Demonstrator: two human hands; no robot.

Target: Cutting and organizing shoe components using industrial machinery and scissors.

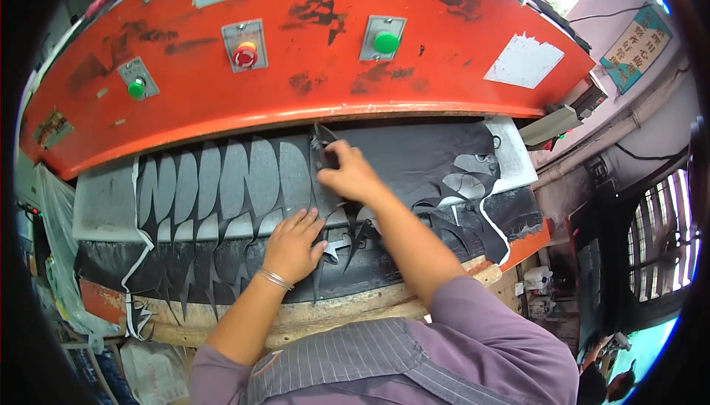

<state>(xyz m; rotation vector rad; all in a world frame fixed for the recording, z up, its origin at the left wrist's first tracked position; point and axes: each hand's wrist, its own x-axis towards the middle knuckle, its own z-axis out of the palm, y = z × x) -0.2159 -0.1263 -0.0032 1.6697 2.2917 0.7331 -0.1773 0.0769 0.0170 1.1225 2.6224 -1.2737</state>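
Observation:
A black sheet of leather-like material [421,146] lies over a grey cutting bed [103,201]. Its left half has several long curved cut-outs with the grey showing through. My right hand [351,176] is closed on a dark metal cutting die [324,146], which stands at the right side of the row of cut-outs, beside the uncut part. My fingers hide some of the die. My left hand [293,244] rests flat with fingers stretched on the cut sheet, nearer to me, below the last cut-outs. A small light grey scrap [336,248] lies just right of it.
Above the bed's far side hangs a red press head [310,57] with green buttons [385,42] and a red knob [246,54]. Cut strips of the sheet hang over the front edge toward a wooden beam [340,305]. Clear plastic [63,250] hangs at the left.

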